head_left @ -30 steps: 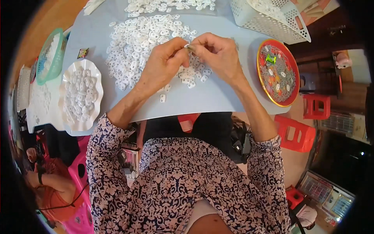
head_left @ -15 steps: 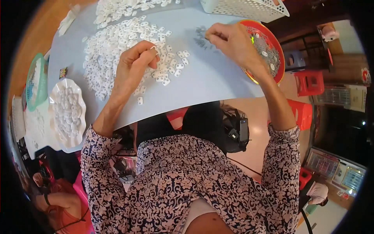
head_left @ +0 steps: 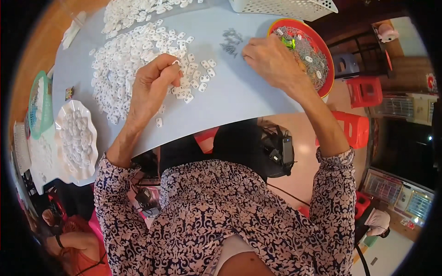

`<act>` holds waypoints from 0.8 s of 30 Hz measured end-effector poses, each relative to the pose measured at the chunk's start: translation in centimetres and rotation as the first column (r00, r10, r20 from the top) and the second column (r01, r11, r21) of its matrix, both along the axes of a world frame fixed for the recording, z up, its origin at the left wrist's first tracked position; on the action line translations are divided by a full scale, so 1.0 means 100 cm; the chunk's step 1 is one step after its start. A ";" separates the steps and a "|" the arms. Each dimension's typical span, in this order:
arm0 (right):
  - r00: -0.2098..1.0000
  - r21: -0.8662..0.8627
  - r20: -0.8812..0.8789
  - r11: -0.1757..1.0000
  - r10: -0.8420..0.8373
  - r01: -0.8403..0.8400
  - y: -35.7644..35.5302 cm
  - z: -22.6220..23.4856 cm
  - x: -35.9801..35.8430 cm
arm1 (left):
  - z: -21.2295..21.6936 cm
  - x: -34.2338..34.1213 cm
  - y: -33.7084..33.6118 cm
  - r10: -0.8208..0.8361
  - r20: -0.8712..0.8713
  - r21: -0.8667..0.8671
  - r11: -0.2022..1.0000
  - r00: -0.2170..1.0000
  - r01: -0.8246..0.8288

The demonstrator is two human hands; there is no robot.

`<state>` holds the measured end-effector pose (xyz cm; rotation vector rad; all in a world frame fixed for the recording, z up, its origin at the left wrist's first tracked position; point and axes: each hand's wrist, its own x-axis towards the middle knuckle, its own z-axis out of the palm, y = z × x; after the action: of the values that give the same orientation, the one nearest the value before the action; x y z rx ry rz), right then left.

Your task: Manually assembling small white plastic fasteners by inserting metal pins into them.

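My left hand [head_left: 153, 83] is closed, with a small white plastic piece [head_left: 176, 62] pinched between thumb and forefinger. It hovers at the right side of a broad heap of white two-holed plastic pieces [head_left: 122, 69]. My right hand [head_left: 275, 63] is closed, its bent fingertips near the tabletop; whatever they hold is hidden. Just beyond and left of those fingertips lies a small cluster of grey screw-like pins [head_left: 231, 41]. Beside that hand, partly covered by it, a red bowl [head_left: 328, 55] holds many more such pins and a few white pieces.
A white scalloped dish [head_left: 93, 152] full of white pieces stands at the table's left. Further left is a green basket [head_left: 44, 112]. A white perforated basket [head_left: 287, 8] sits at the far edge. Red stools [head_left: 363, 91] stand on the right, and another person [head_left: 83, 248] sits lower left.
My right hand has come slightly nearer to me, away from the grey pins. My left hand keeps its pinch on the white piece. The whole view has shifted a little.
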<state>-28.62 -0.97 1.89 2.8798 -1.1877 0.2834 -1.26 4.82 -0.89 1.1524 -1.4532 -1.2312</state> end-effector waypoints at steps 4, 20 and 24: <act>0.975 0.037 0.222 0.999 0.000 -0.008 -0.009 -0.015 0.011 | -0.002 -0.001 0.000 0.014 0.014 0.010 1.000 1.000 -0.014; 0.985 -0.022 0.156 0.997 0.070 -0.067 -0.017 -0.015 0.010 | -0.002 -0.002 0.001 0.014 0.017 0.017 1.000 1.000 -0.014; 0.991 -0.057 0.126 0.998 0.040 -0.033 -0.018 -0.017 0.017 | -0.003 -0.002 0.000 0.010 0.000 0.003 1.000 1.000 -0.010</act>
<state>-26.91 -2.76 0.22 2.8767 -1.1262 0.4984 -1.44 4.87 -1.21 1.1603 -1.4439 -1.2272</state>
